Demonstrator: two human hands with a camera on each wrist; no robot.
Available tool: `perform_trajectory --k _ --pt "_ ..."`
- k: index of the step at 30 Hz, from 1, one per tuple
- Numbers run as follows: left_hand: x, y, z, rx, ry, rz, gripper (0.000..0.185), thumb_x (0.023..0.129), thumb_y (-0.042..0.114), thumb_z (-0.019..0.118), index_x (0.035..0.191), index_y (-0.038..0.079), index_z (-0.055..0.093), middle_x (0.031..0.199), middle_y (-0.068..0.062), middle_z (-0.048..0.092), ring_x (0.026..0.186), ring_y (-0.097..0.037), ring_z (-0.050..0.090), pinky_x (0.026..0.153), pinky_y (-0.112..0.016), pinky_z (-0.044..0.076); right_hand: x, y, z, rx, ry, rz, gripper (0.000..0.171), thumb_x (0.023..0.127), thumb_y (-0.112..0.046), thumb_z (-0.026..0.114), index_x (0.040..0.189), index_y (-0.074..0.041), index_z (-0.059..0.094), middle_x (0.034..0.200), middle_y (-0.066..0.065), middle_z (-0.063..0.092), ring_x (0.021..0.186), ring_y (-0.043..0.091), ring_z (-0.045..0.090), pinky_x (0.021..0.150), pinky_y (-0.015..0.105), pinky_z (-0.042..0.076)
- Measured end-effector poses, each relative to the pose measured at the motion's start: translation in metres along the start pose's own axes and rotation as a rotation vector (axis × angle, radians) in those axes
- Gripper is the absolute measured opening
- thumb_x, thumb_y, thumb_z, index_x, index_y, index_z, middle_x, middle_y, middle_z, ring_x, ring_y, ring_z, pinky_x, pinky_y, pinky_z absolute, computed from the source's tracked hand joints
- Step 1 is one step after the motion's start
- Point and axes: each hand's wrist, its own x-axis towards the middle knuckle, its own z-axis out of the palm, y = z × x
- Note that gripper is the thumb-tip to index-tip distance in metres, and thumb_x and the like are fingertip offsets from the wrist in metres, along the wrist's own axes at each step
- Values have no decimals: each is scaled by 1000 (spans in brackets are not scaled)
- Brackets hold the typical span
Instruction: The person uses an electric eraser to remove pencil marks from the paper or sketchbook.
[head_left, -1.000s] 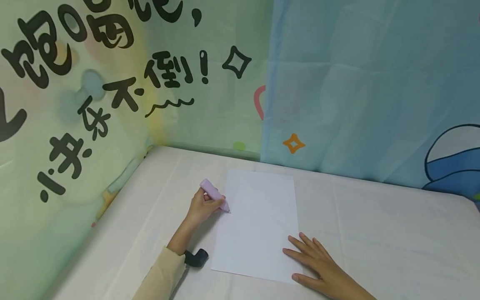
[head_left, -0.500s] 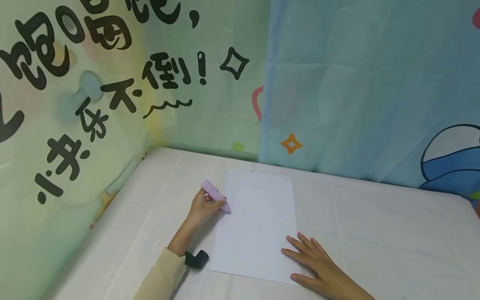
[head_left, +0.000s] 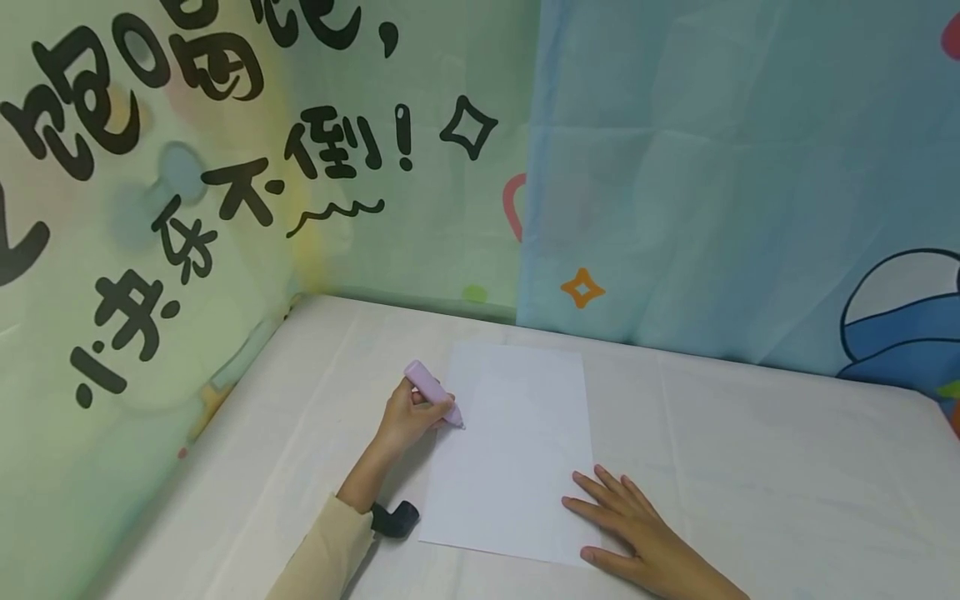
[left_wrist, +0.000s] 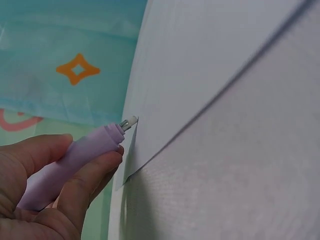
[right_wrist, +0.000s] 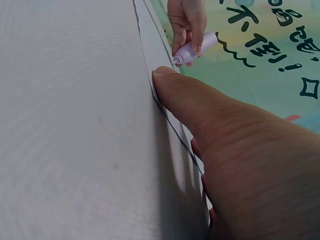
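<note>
- Left hand (head_left: 408, 417) grips the purple pen (head_left: 431, 392), fingers curled round its barrel; the tip touches the paper (head_left: 517, 450) at its left edge.
- Against a second ago, the tip has crept slightly down that edge: probably a stroke just beginning.
- Right hand (head_left: 637, 533) stays flat, fingers straight, pressing the paper's near right corner.
- Paper lies on the white tablecloth (head_left: 787, 467).

We see a smooth, matt white paper sheet (head_left: 513, 450) on a creased cloth table cover (head_left: 750, 467), a matt lilac plastic cutter (head_left: 431, 392) with a metal tip, against printed fabric backdrops (head_left: 712, 167).
</note>
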Motion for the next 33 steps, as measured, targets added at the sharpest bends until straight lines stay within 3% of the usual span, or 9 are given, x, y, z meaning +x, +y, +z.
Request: perform_trajectory --k 33 --pt "1 -1 2 2 13 33 33 84 -8 67 111 -8 47 100 -32 67 93 -42 69 73 -39 62 -1 2 1 -2 21 -28 57 89 -24 70 142 -18 50 157 -4 34 149 5 7 119 17 -4"
